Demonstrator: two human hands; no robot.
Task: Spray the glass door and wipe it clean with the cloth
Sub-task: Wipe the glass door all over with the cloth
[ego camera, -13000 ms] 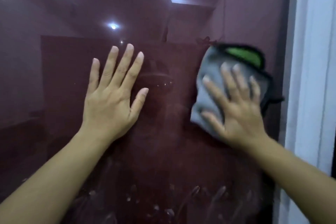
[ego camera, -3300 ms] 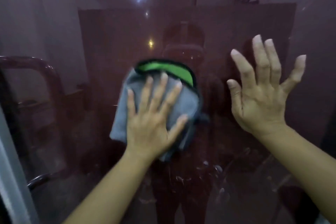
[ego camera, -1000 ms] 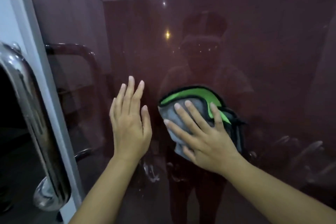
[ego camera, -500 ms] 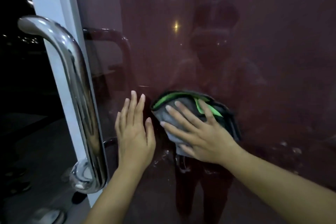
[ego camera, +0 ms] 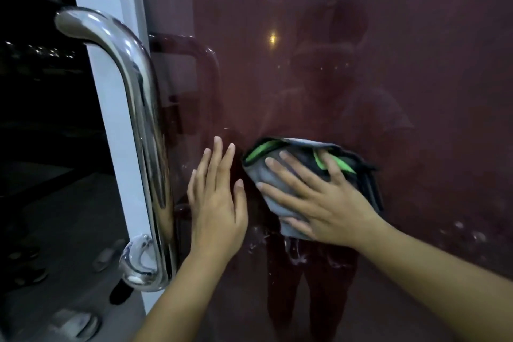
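Pressing hand: right hand (ego camera: 330, 203), fingers spread straight, flattens the cloth (ego camera: 302, 172) against the glass door (ego camera: 416, 91).
Cloth: grey with green trim, bunched; lower part hidden under the palm.
Left hand (ego camera: 216, 203): flat on the glass at 9 o'clock of the cloth, fingers straight, holding nothing.
Handle (ego camera: 138, 125): chrome, at 9 o'clock.
Glass: reflections blur detail; streaks at 6 o'clock.
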